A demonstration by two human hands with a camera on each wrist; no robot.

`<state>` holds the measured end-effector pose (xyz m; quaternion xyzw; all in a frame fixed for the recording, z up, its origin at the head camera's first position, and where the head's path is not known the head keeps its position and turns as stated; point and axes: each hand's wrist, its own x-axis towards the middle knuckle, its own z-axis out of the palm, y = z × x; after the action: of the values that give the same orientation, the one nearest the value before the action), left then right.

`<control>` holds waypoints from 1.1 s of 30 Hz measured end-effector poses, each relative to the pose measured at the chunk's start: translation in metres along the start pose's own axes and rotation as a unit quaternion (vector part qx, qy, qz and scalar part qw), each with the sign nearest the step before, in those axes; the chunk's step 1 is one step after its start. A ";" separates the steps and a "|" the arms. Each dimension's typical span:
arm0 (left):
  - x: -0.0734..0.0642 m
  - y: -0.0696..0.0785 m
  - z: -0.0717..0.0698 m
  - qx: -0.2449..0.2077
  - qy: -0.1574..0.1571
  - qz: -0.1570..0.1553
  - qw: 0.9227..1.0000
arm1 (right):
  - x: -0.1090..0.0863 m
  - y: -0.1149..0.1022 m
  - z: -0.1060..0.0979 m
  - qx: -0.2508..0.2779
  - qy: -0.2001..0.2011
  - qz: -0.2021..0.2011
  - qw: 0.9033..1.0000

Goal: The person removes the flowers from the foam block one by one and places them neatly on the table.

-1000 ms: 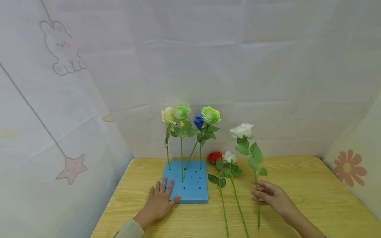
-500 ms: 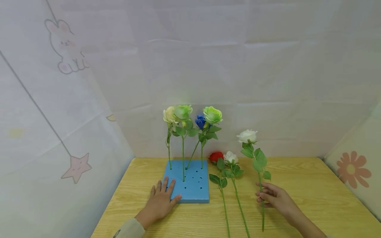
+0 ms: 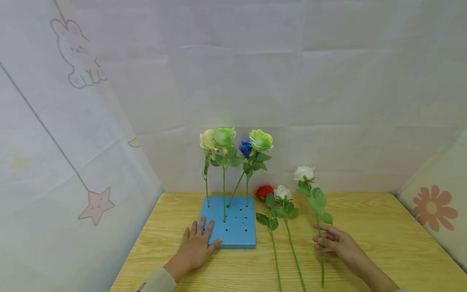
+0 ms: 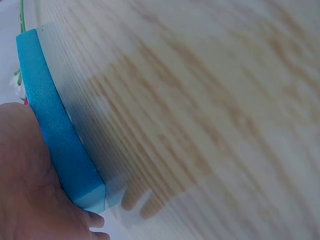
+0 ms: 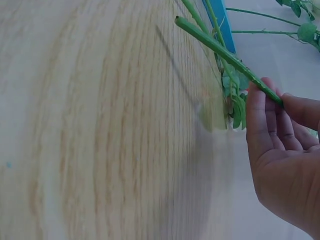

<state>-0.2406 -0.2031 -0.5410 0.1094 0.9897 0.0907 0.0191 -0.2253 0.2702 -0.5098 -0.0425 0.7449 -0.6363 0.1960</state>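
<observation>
My left hand point(image 3: 196, 246) lies with fingers spread on the near left corner of a blue foam block point(image 3: 237, 239) with holes in its top. In the left wrist view the palm point(image 4: 25, 170) is against the block's side point(image 4: 60, 120). My right hand point(image 3: 337, 244) pinches the green stem point(image 5: 220, 50) of a white rose point(image 3: 304, 173) between thumb and fingers, blossom up and tilted slightly left. Standing in the block are a cream rose point(image 3: 208, 140), a green rose point(image 3: 223, 137), a blue rose point(image 3: 245, 149) and another green rose point(image 3: 261, 140).
A red rose point(image 3: 264, 192) and another white rose point(image 3: 282, 193) lie on the wooden table point(image 3: 379, 231), between the block and my right hand, stems toward me. A pale printed cloth point(image 3: 328, 93) hangs behind and at both sides.
The white rose in my right hand has come down and shifted a little right, its blossom now lower. My left hand stays on the block.
</observation>
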 end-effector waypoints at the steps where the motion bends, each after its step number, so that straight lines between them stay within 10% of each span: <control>1: 0.000 0.000 0.000 -0.001 0.000 0.000 1.000 | 0.000 0.000 0.000 0.002 -0.004 0.002 1.000; 33: 0.002 -0.002 0.005 -0.005 0.000 -0.007 1.000 | 0.010 0.018 -0.003 0.034 -0.093 0.031 0.995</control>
<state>-0.2431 -0.2039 -0.5467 0.1026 0.9899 0.0953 0.0207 -0.2321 0.2731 -0.5297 -0.0715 0.7026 -0.6480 0.2853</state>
